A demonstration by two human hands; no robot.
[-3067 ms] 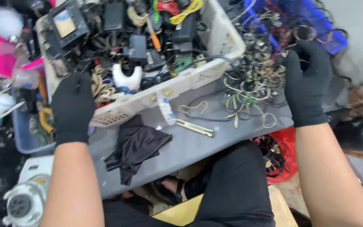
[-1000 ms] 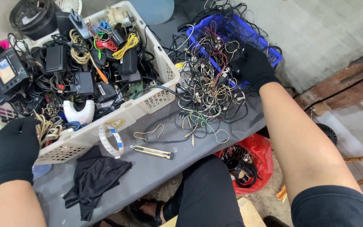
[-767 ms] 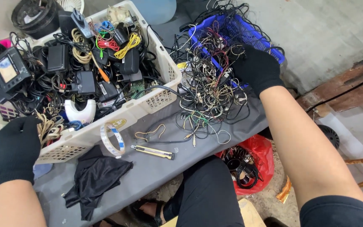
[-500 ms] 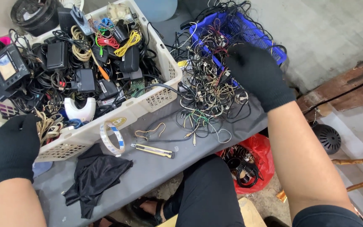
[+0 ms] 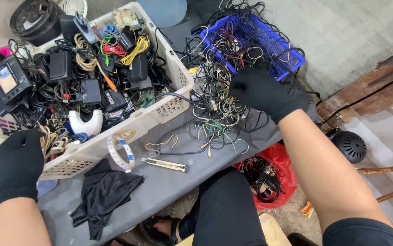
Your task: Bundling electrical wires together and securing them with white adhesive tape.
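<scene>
Two bins: the white basket [image 5: 169, 107] at ten o'clock is brimming with adapters; the blue crate [image 5: 292, 59] at one o'clock is spilling wires.
Progress: most of the wire tangle [image 5: 214, 114] is still lying unsorted on the grey table [image 5: 169, 191].
Right hand [image 5: 262, 91]: gloved, hovering palm-down, fingers curling into the tangle's twelve o'clock strands.
Left hand [image 5: 16, 164]: gloved, closing over the basket's nine o'clock corner.

Perforated plastic basket [image 5: 169, 107]; matt cloth [image 5: 103, 193]
</scene>
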